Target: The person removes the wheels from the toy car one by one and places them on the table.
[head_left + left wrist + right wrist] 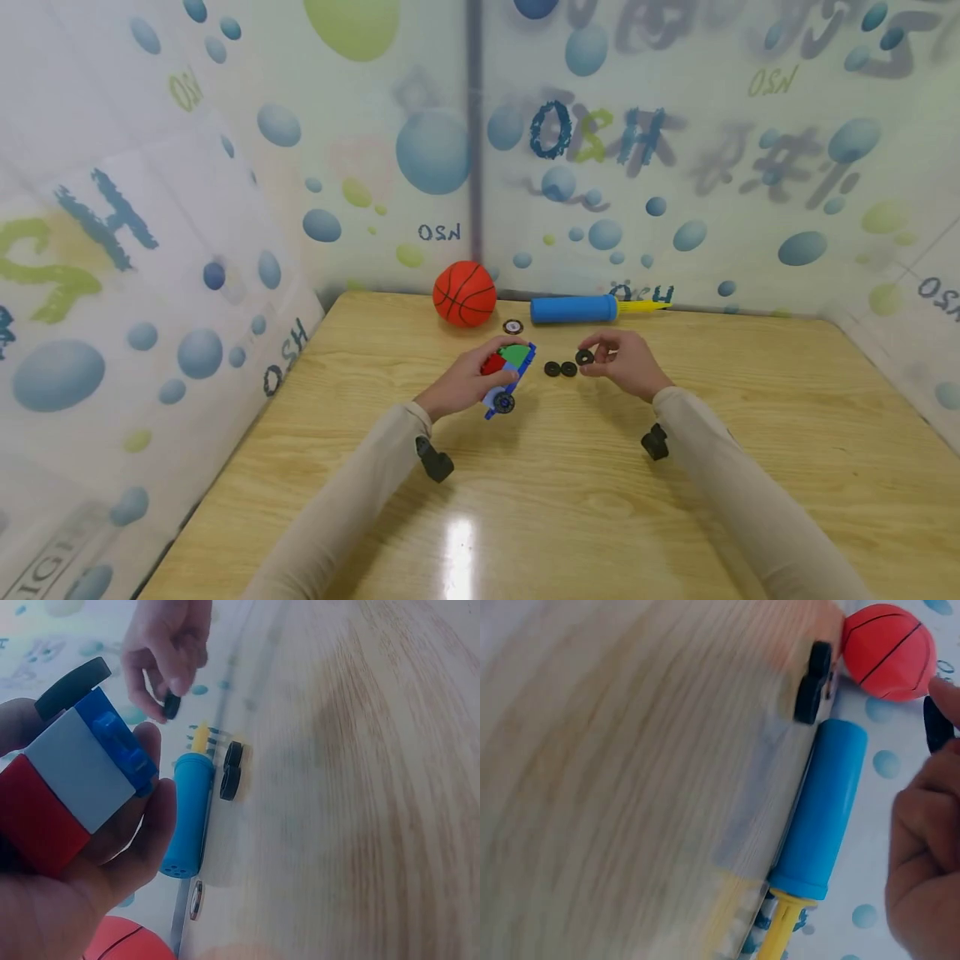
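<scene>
Fingers: left hand [467, 379] grips red-green-blue toy car [510, 371] | right hand [626, 362] pinches seemingly black wheel [584, 357]

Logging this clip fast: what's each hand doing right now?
Left hand: grips the toy car off the table.
Right hand: pinches a small black wheel in its fingertips, above two loose wheels.
</scene>
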Demonstrator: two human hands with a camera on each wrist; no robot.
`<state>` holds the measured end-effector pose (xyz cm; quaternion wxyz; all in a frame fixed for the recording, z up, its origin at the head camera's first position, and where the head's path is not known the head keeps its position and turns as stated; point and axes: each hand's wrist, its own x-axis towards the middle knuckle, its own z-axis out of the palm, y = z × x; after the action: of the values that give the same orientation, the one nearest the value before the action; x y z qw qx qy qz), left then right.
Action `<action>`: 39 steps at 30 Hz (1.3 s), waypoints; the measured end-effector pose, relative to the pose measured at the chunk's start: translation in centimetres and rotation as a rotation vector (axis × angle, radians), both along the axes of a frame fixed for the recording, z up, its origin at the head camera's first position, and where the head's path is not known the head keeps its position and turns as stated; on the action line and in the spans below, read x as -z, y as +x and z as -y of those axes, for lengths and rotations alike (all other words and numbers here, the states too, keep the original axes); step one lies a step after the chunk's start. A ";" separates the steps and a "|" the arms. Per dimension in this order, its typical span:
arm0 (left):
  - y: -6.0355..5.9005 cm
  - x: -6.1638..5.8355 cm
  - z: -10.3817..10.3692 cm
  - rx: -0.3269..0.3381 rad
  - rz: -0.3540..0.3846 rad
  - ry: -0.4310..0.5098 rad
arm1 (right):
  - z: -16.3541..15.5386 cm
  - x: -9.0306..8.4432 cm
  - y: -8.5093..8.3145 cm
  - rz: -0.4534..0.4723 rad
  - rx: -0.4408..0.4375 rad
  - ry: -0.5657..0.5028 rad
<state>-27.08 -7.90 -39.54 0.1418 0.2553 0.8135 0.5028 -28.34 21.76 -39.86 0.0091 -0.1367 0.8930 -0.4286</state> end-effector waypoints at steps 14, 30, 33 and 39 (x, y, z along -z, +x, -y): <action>0.1 -0.3 -0.3 0.012 0.021 0.024 | -1.0 1.2 -2.5 0.141 -0.038 0.275; 0.2 -0.4 -0.7 0.006 0.027 0.028 | -0.8 1.6 -3.7 0.230 -0.016 0.260; 0.1 -0.4 -0.7 0.017 0.036 0.044 | -0.8 1.6 -3.7 0.244 -0.018 0.257; 0.0 -0.2 -1.0 0.003 0.017 0.009 | -1.0 1.5 -3.6 0.249 -0.035 0.242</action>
<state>-27.11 -6.93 -39.32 0.1482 0.2531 0.8095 0.5085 -31.97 22.73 -41.37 0.1434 -0.0958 0.9277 -0.3312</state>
